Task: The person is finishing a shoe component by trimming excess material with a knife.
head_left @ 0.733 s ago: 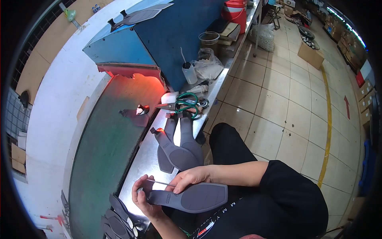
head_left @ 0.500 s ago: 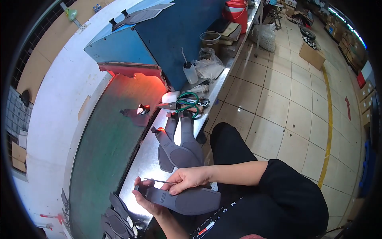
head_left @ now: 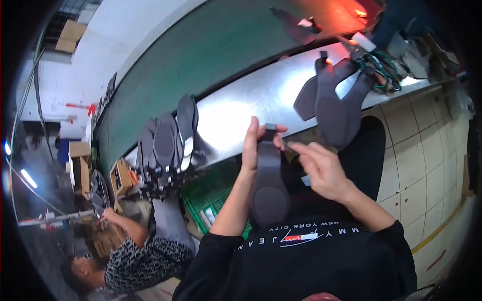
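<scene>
My left hand (head_left: 253,148) grips a dark grey shoe sole (head_left: 270,193) by its narrow end, where a black tab (head_left: 270,127) sticks up between thumb and fingers. The wide end of the sole hangs toward my chest. Just right of it is my right hand (head_left: 324,170), its fingers bent and pinched near the narrow end. The thin metal tool seen in that hand earlier hardly shows now. Several similar soles (head_left: 332,108) with tabs lie overlapped on the metal ledge to the right. Another group of soles (head_left: 164,140) rests at the ledge's left part.
A green conveyor belt (head_left: 201,60) runs behind the metal ledge (head_left: 233,100), under a red glow at the far right. Green-handled scissors (head_left: 379,67) lie beside the right-hand soles. Below the ledge stands a green crate (head_left: 201,195). A co-worker (head_left: 145,256) sits at left.
My view has swung to the left, bringing the co-worker and the left group of soles into sight. The held sole now points upright, and my right hand has moved off its surface to the right.
</scene>
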The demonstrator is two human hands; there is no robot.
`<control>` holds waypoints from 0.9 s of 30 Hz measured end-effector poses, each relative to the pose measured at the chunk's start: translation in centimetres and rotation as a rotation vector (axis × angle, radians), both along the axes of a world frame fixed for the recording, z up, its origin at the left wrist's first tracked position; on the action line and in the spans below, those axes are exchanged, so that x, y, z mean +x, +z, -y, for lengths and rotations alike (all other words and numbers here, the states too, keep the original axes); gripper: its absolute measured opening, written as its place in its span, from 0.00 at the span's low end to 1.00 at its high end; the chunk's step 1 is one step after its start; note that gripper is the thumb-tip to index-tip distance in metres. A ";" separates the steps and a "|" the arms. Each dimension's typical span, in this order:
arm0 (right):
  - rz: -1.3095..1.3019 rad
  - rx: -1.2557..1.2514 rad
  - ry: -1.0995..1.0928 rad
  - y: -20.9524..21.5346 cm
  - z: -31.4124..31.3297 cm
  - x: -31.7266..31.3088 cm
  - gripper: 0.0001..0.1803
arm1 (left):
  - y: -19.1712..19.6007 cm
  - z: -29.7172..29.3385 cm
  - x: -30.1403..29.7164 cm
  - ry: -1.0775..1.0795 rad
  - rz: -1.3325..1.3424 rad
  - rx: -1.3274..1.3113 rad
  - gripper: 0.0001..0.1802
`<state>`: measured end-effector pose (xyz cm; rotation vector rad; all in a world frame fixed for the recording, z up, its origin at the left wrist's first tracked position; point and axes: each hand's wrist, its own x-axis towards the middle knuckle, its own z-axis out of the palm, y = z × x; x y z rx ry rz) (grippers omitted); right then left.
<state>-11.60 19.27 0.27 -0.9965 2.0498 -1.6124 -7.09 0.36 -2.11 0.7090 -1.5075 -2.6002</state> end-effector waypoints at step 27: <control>1.234 -0.241 0.360 -0.8 -1.7 -1.0 0.35 | 2.3 -5.6 2.1 -0.067 0.066 -0.409 0.53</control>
